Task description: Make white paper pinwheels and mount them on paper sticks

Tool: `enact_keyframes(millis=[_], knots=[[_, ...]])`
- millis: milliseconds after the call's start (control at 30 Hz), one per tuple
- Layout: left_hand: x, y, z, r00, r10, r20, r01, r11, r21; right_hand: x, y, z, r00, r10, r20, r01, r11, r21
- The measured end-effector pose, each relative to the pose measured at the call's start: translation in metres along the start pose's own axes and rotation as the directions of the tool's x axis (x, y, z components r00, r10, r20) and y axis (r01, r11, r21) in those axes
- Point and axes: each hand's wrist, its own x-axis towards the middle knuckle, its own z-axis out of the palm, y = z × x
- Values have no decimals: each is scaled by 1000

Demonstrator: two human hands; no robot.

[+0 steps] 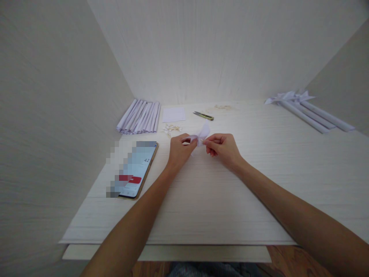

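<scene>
Above mid table (259, 184), just off the surface: small paper piece (201, 134) pinched betw. both hands. Left hand (179, 149) fingers pressed on its left end, right hand (221, 148) thumb & forefinger nipping the right end. Prob. v. light, thin, floppy, creases easily; best held at edges w/ fingertips. Pale wood-grain top, plain walls on three sides. Nearby: phone (135, 171), rolled paper tubes (140, 116), paper square (173, 114), snips (203, 115), finished pinwheels (308, 109).
</scene>
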Motion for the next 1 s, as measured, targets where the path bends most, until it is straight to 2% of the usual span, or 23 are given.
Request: enact_keyframes(millis=[167, 233, 267, 333, 400, 433, 500, 867, 933, 1000], knots=[[-1, -1, 0, 1000, 29, -4, -29, 999, 38, 1, 2, 1, 995, 93, 29, -94, 994, 48], [-1, -1, 0, 1000, 29, -3, -28, 998, 49, -1, 2, 1, 999, 46, 2, -46, 998, -50], [-1, -1, 0, 1000, 24, -3, -24, 999, 47, -2, 1, 0, 999, -30, -17, 28, 988, -150], [-1, 0, 1, 1000, 8, -8, -8, 999, 31, -5, 0, 0, 967, -254, -18, 224, 883, -412], [-1, 1, 1, 1000, -7, -15, 7, 1000, 8, -8, -2, -2, 902, -429, 42, 360, 698, -619], [-1, 1, 1, 1000, -8, -16, 8, 1000, -2, -9, -3, -2, 880, -470, 70, 390, 630, -671], [-2, 1, 1, 1000, 1, -6, -1, 1000, -19, -10, -4, -3, 870, -486, 86, 399, 590, -702], [-2, -1, 1, 1000, 12, 3, -12, 1000, -23, -10, -5, -1, 893, -443, 77, 378, 648, -661], [-2, -1, 1, 1000, 27, -10, -27, 1000, -14, -10, -5, -1, 908, -412, 69, 364, 699, -616], [-3, -2, 2, 999, 46, -26, -46, 999, 4, -9, -5, 0, 940, -338, 39, 309, 802, -511]])
